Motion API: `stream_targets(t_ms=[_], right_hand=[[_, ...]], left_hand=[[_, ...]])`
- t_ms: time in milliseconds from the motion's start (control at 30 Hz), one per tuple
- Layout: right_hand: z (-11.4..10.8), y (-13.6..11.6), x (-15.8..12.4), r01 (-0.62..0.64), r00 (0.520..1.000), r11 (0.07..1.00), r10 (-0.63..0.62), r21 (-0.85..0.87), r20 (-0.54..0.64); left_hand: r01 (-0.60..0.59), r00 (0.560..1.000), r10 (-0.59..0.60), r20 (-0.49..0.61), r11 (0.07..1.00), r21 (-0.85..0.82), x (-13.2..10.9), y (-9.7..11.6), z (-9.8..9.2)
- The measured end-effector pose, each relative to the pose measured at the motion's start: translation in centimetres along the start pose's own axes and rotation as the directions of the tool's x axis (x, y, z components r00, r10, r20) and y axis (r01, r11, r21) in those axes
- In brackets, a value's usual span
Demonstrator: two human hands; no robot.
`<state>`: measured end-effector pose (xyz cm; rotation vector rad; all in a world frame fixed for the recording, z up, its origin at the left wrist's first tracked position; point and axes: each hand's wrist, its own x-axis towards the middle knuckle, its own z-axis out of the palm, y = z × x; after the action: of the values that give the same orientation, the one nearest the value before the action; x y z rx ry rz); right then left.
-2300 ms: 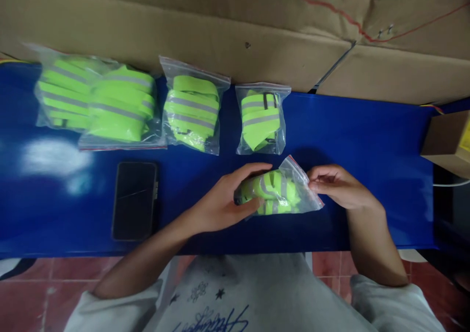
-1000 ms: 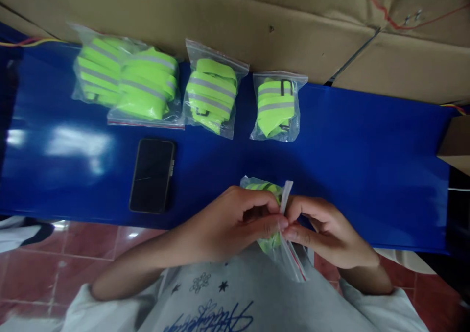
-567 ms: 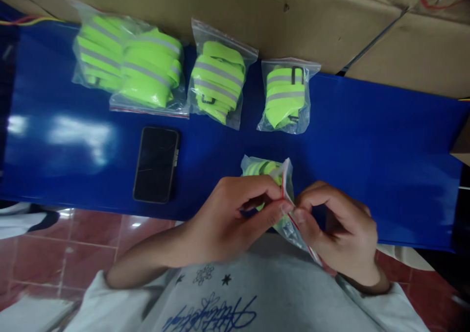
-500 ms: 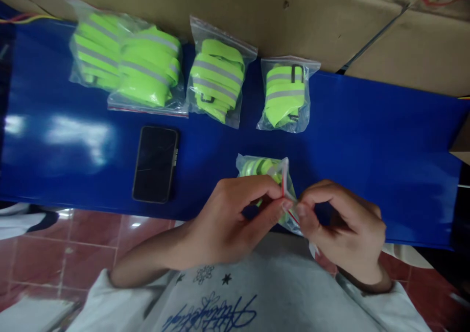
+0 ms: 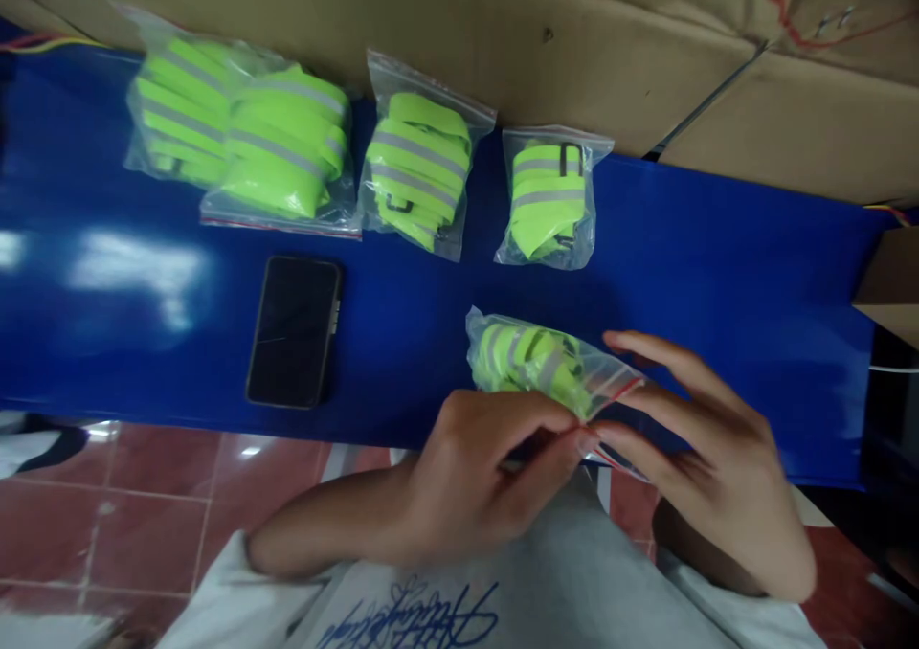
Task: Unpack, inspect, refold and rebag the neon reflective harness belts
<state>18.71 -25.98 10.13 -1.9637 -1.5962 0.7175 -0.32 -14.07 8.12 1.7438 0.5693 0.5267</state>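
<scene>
Looking down through the head view. Pinching the edge of a clear zip bag point(image 5: 542, 362) with the left hand point(image 5: 488, 477), grip pressed together on the plastic between thumb and forefinger, probably to steady it. Spreading the grip of the right hand point(image 5: 725, 477) at the red-lined mouth point(image 5: 618, 393), thumb tip right beside the left one, perhaps to keep both lips within reach; cannot tell how much plastic is touched. Holding the bag over the front part of the blue tabletop point(image 5: 725, 285), likely for a short reach, with yellow-green straps point(image 5: 503, 343) bundled toward the closed end. Noting four similar bags point(image 5: 416, 170) laid along the cardboard point(image 5: 287, 17), the two leftmost overlapping, presumably set back from handling. Noting also a phone point(image 5: 294, 333), face up, well left of both hands, seemingly kept aside.
</scene>
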Motion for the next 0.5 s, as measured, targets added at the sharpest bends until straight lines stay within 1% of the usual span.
stream_targets(t_ms=[67, 133, 167, 200, 233, 267, 333, 367, 433, 500], right_hand=[[0.3, 0.9, 0.5, 0.014, 0.999, 0.999, -0.013, -0.041, 0.040], [0.9, 2.1, 0.8, -0.021, 0.999, 0.999, 0.023, -0.042, 0.047], [1.2, 2.8, 0.9, -0.045, 0.998, 0.998, 0.047, -0.041, 0.034], [1.5, 3.4, 0.9, -0.070, 0.997, 0.997, 0.070, -0.040, 0.012], [1.7, 4.0, 1.0, -0.091, 0.996, 0.995, 0.091, -0.034, -0.012], [1.9, 4.6, 1.1, -0.106, 0.994, 0.994, 0.105, -0.019, -0.024], [2.3, 5.4, 1.4, -0.103, 0.995, 0.994, 0.102, 0.039, 0.021], [2.4, 5.8, 1.7, -0.086, 0.994, 0.993, 0.080, 0.078, 0.073], [2.5, 6.3, 2.1, -0.053, 0.985, 0.987, 0.027, 0.150, 0.168], [2.7, 6.9, 2.3, -0.058, 0.982, 0.980, 0.023, 0.188, 0.186]], left_hand=[[-0.156, 0.986, 0.148, 0.072, 0.979, 0.128, -0.2, -0.6, -0.2], [-0.309, 0.951, 0.288, 0.111, 0.895, 0.321, -0.3, -1.7, -1.1], [-0.343, 0.938, 0.326, 0.115, 0.836, 0.428, -0.3, -2.4, -1.7], [-0.330, 0.941, 0.319, 0.115, 0.781, 0.530, -0.3, -3.3, -2.3], [-0.284, 0.956, 0.271, 0.117, 0.736, 0.614, -0.3, -4.1, -2.8], [-0.228, 0.973, 0.196, 0.123, 0.704, 0.673, -0.3, -5.0, -3.2], [-0.152, 0.987, 0.064, 0.147, 0.667, 0.729, -0.5, -6.7, -3.6], [-0.141, 0.986, 0.031, 0.161, 0.662, 0.736, -0.6, -7.3, -3.4], [-0.146, 0.984, 0.022, 0.177, 0.672, 0.726, -0.9, -8.2, -2.9], [-0.145, 0.986, 0.041, 0.162, 0.689, 0.710, -1.1, -8.5, -2.2]])
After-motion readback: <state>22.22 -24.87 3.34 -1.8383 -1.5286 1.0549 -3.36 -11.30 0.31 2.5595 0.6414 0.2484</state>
